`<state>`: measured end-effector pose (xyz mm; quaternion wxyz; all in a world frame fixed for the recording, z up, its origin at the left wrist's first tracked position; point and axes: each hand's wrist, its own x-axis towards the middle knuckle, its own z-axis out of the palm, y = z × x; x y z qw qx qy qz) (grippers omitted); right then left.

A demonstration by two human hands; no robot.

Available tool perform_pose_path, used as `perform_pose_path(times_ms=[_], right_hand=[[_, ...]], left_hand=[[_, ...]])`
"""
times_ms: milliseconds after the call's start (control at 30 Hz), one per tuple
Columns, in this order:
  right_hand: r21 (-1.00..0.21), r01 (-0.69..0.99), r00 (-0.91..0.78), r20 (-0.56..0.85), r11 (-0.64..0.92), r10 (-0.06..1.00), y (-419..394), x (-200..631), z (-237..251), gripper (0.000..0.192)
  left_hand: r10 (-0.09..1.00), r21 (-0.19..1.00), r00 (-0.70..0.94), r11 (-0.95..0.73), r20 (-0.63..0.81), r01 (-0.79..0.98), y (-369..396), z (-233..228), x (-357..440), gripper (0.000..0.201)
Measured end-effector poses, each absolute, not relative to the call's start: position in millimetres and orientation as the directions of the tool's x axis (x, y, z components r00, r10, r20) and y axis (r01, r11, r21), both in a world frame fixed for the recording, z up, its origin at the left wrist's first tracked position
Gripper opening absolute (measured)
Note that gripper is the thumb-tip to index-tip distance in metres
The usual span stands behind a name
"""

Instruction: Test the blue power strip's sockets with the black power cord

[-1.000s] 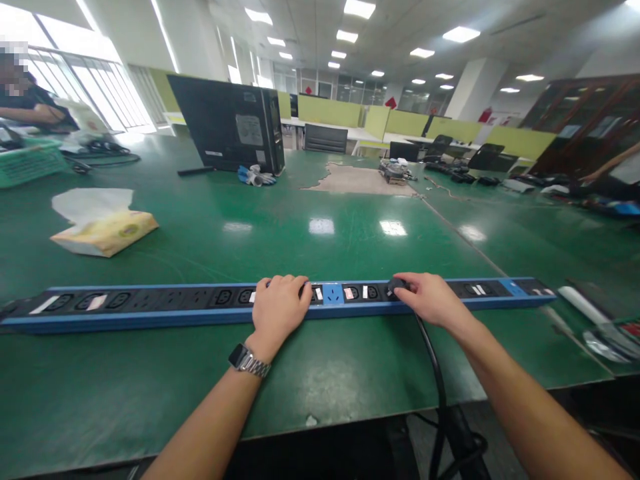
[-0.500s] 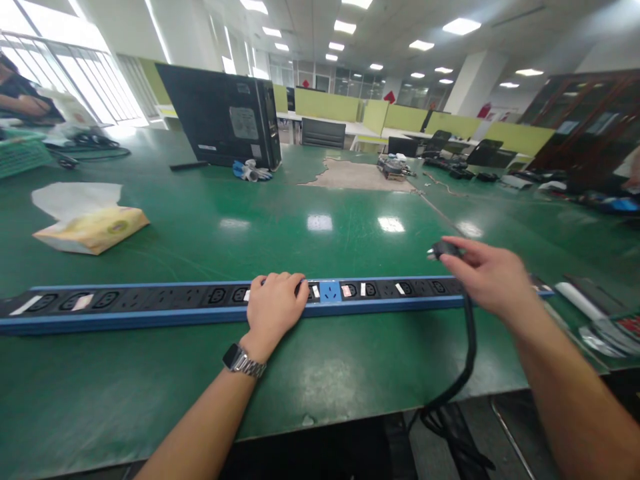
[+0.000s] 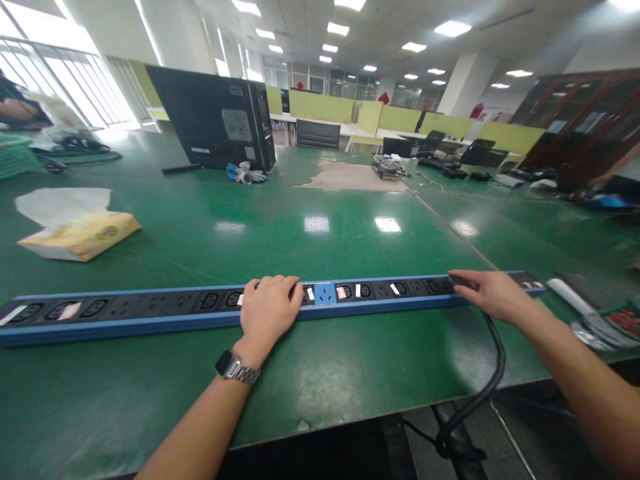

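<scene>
A long power strip (image 3: 170,319), blue-edged with black sockets, lies across the green table. My left hand (image 3: 270,307), with a watch on its wrist, is closed over the strip near its middle, just left of the blue socket (image 3: 325,293). Toward the strip's right end, my right hand (image 3: 487,293) pinches a black plug (image 3: 456,279) against the socket face. Whether its pins are fully in is hidden by the fingers. From the plug a thick black cable (image 3: 500,360) loops down past the table's front edge.
A tissue pack (image 3: 83,233) lies at left, below a black computer case (image 3: 210,120) with gloves (image 3: 245,173) beside it. At right are a plastic-wrapped bundle (image 3: 600,327) and, farther back, cables and parts. Part of another person (image 3: 20,100) shows at far left.
My right hand has lowered the plug from above the strip onto its right part, and the cable has swung right. My left hand stays on the strip. The view has shifted slightly.
</scene>
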<state>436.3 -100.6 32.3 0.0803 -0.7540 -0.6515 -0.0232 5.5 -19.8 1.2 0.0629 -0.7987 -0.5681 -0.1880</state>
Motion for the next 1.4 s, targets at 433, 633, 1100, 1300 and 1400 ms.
perform_pose_path(times_ms=[433, 633, 1100, 1300, 1400], right_hand=[[-0.553, 0.800, 0.544, 0.504, -0.233, 0.671, -133, 433, 129, 0.058], [-0.487, 0.857, 0.217, 0.043, -0.170, 0.975, -116, 360, 107, 0.048], [-0.205, 0.975, 0.085, -0.001, -0.084, 0.996, -67, 280, 59, 0.036], [-0.264, 0.961, 0.087, -0.007, -0.086, 0.996, -70, 278, 60, 0.037], [-0.230, 0.969, 0.085, -0.014, -0.086, 0.996, -68, 280, 58, 0.036]], left_hand=[[0.883, 0.109, 0.282, -0.345, 0.375, 0.932, -19, 1, 7, 0.038], [0.882, 0.108, 0.290, -0.351, 0.373, 0.930, -20, 2, 7, 0.039], [0.884, 0.127, 0.280, -0.348, 0.375, 0.929, -21, 2, 7, 0.039], [0.897, 0.158, 0.274, -0.344, 0.347, 0.926, -21, 4, 7, 0.039], [0.895, 0.222, 0.245, -0.342, 0.373, 0.913, -20, 4, 6, 0.036]])
